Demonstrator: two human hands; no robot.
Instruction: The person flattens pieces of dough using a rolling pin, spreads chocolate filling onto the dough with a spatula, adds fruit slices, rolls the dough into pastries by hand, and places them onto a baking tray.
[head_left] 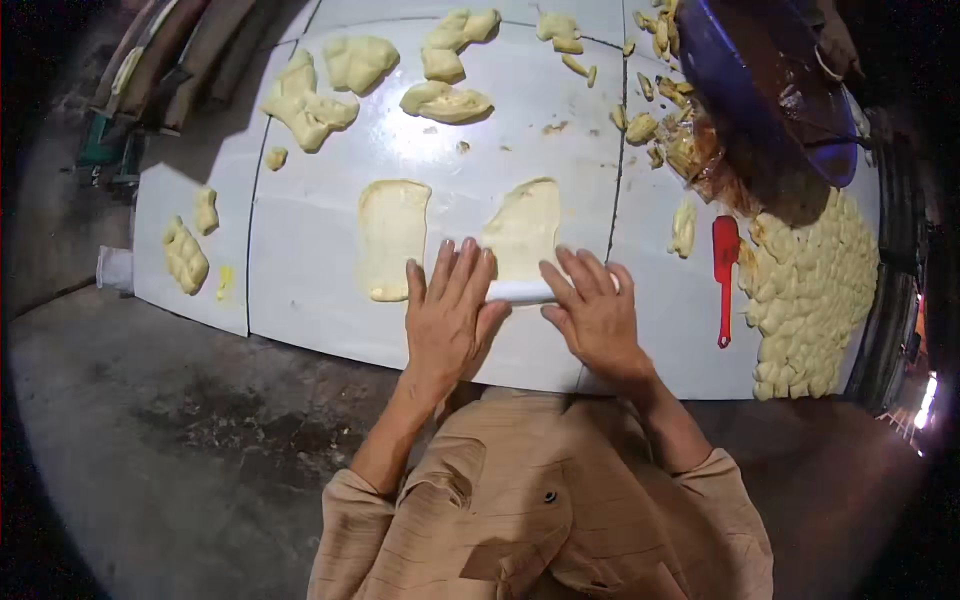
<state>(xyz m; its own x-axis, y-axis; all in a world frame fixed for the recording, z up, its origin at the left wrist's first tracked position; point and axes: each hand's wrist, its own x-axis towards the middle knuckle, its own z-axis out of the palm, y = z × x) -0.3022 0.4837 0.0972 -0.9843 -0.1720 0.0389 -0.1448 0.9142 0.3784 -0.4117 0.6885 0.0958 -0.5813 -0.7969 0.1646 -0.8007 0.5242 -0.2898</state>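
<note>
A white rolling pin [522, 291] lies crosswise over the near end of a flattened dough sheet [527, 230]. My left hand [450, 310] rests on the pin's left end, fingers stretched out flat and covering it. On the other end lies my right hand [600, 312], its fingers spread and extended over the pin. Both palms face down, and neither hand wraps round the pin. Just left of my left hand is a second flat dough sheet [393, 238], roughly rectangular. How far the pin's ends reach under my hands is hidden.
Lumps of dough [310, 105] lie along the far side of the white table [320, 230]. At right stand a tilted blue basin [735, 75], scattered yellowish pieces [680, 150], a red spatula [725, 265] and a broad spread of small dough pieces [810, 300]. More dough [184, 256] sits at left.
</note>
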